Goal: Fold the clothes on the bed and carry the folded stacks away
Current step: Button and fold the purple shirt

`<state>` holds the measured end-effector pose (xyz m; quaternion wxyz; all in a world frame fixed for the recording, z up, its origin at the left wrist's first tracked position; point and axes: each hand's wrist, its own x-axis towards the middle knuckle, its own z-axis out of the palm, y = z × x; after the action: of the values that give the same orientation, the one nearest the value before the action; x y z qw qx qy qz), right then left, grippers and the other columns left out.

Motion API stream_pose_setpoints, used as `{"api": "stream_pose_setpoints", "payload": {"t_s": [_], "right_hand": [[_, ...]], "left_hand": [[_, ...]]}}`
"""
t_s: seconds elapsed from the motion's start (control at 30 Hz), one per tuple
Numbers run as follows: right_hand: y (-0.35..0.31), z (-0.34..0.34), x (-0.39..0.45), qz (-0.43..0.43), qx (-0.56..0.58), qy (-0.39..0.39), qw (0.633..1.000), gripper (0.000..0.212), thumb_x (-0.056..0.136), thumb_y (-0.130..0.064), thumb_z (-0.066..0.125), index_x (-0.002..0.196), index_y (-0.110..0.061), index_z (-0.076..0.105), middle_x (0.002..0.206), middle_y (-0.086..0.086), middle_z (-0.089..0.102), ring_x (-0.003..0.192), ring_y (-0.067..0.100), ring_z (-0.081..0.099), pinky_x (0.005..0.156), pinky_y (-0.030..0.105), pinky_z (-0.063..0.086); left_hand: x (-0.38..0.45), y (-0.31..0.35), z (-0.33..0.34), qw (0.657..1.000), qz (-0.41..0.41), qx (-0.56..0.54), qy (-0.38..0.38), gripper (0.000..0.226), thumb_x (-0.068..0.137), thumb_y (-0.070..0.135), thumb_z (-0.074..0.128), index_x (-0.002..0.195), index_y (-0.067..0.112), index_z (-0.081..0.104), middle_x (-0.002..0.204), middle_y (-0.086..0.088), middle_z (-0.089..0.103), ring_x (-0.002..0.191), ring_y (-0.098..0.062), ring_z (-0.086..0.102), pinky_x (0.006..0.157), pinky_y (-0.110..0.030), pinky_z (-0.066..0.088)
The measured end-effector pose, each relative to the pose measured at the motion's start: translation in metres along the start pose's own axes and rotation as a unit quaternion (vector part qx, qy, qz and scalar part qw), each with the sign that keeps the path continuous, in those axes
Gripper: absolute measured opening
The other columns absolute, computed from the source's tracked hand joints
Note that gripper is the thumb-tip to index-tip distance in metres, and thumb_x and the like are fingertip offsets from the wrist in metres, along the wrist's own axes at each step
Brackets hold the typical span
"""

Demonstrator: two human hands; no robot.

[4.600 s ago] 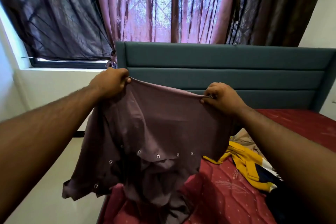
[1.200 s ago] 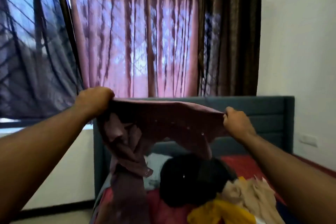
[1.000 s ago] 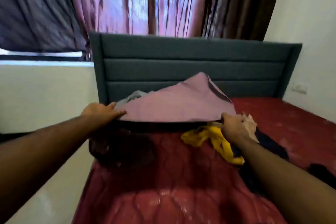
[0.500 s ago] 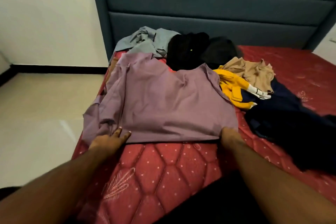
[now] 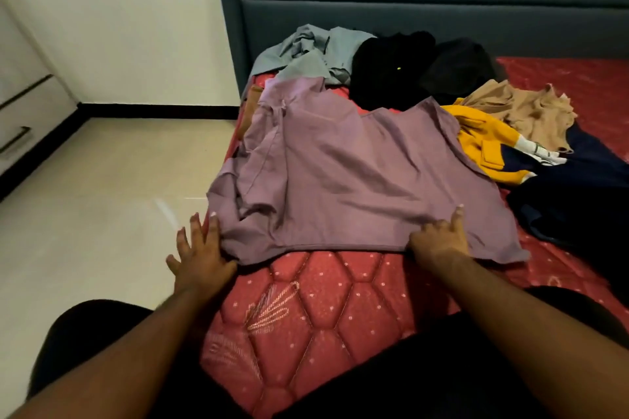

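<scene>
A mauve shirt [image 5: 357,173] lies spread flat, back up, on the red quilted mattress [image 5: 316,303]. My left hand [image 5: 199,250] is at the shirt's near left corner with fingers spread, hanging over the bed's left edge and holding nothing. My right hand [image 5: 440,238] rests flat on the near hem, fingers straight, pressing the cloth down. Behind the shirt lie a grey garment [image 5: 313,51], a black garment [image 5: 394,68], a yellow and white piece [image 5: 483,143], a tan top [image 5: 531,112] and dark navy clothes [image 5: 578,201].
The grey-blue padded headboard [image 5: 408,7] closes off the far end of the bed. A pale tiled floor [image 5: 102,187] runs along the bed's left side, with a white wall and a drawer unit [image 5: 17,119] at the far left.
The shirt, held up in the air by both hands earlier, now lies flat on the mattress. Both hands have let go; the left has slid off to the corner, the right lies flat on the hem.
</scene>
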<state>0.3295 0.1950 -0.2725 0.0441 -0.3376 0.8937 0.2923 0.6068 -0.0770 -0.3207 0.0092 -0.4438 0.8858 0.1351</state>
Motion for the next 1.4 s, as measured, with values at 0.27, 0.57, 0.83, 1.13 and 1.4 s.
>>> {"api": "stream_pose_setpoints", "payload": {"t_s": [0.27, 0.57, 0.83, 1.13, 1.4], "right_hand": [[-0.082, -0.005, -0.021, -0.070, 0.199, 0.070, 0.975, 0.036, 0.088, -0.032, 0.046, 0.123, -0.023, 0.049, 0.125, 0.006, 0.053, 0.113, 0.030, 0.053, 0.099, 0.045, 0.034], [-0.069, 0.013, -0.011, -0.051, 0.289, 0.119, 0.949, 0.024, 0.096, -0.038, 0.043, 0.118, -0.033, 0.052, 0.121, -0.003, 0.051, 0.115, 0.020, 0.049, 0.095, 0.039, 0.035], [-0.061, 0.009, -0.010, -0.055, 0.220, 0.127, 0.966, 0.023, 0.089, -0.028, 0.048, 0.112, -0.030, 0.050, 0.121, -0.005, 0.055, 0.115, 0.018, 0.051, 0.101, 0.047, 0.028], [-0.139, -0.014, -0.032, -0.284, 0.325, 0.252, 0.866, 0.048, 0.078, -0.023, 0.058, 0.126, -0.019, 0.060, 0.125, 0.010, 0.061, 0.101, 0.028, 0.064, 0.080, 0.038, 0.055], [-0.169, -0.020, -0.047, -0.297, 0.304, 0.265, 0.865, 0.049, 0.068, -0.024, 0.039, 0.103, -0.023, 0.073, 0.114, 0.002, 0.070, 0.102, 0.021, 0.068, 0.091, 0.050, 0.049]], "left_hand": [[-0.003, 0.025, -0.063, 0.975, 0.197, -0.045, -0.095, 0.049, 0.077, 0.070, 0.028, 0.067, 0.025, 0.045, 0.068, 0.004, 0.052, 0.070, -0.021, 0.054, 0.064, -0.031, 0.038], [-0.031, 0.056, -0.057, 0.958, 0.087, 0.123, -0.244, 0.093, 0.086, 0.056, 0.062, 0.154, 0.017, 0.012, 0.155, -0.015, 0.031, 0.134, -0.035, 0.042, 0.107, -0.039, 0.039], [-0.028, 0.048, -0.091, 0.933, 0.019, -0.072, -0.352, 0.078, 0.083, 0.064, 0.062, 0.146, 0.025, 0.038, 0.143, -0.005, 0.047, 0.111, -0.024, 0.055, 0.084, -0.034, 0.052], [-0.036, 0.027, -0.024, 0.895, -0.128, -0.423, -0.063, 0.063, 0.077, 0.048, 0.073, 0.127, 0.030, 0.039, 0.105, 0.000, 0.062, 0.085, -0.019, 0.065, 0.076, -0.038, 0.057], [-0.028, -0.008, -0.020, 0.946, -0.059, -0.318, -0.003, 0.060, 0.088, 0.022, 0.061, 0.142, 0.032, 0.036, 0.129, -0.010, 0.057, 0.107, -0.032, 0.061, 0.092, -0.046, 0.051]]}}
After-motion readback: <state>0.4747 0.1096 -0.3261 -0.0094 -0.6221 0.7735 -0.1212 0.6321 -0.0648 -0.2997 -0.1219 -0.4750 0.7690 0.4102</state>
